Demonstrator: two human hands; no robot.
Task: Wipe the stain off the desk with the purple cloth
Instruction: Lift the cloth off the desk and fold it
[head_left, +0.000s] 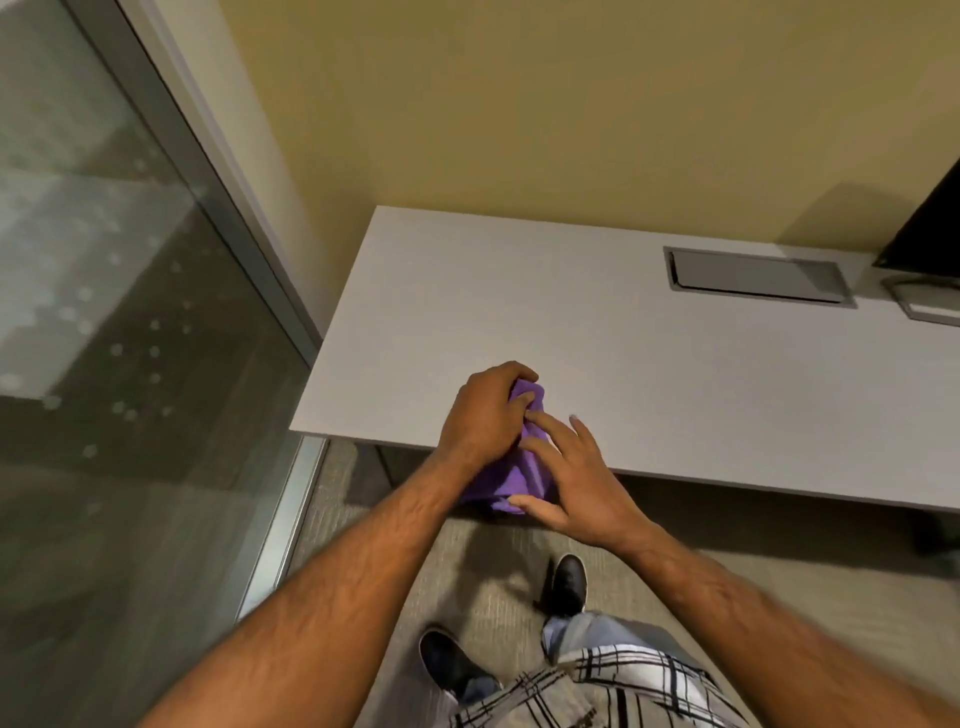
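A purple cloth (517, 473) is bunched between both hands at the front edge of the pale grey desk (649, 364), near its left corner. My left hand (485, 415) grips the cloth's upper part with curled fingers. Pressed against the cloth's right side and lower end is my right hand (566, 483), thumb under it and fingers spread. Part of the cloth hangs over the desk's front edge. No stain shows on the desk surface.
A metal cable hatch (758, 275) is set into the desk at the back right. A dark monitor (930, 228) on a stand sits at the far right. A glass wall (130, 312) runs along the left. My shoes stand on the carpet (493, 571) below.
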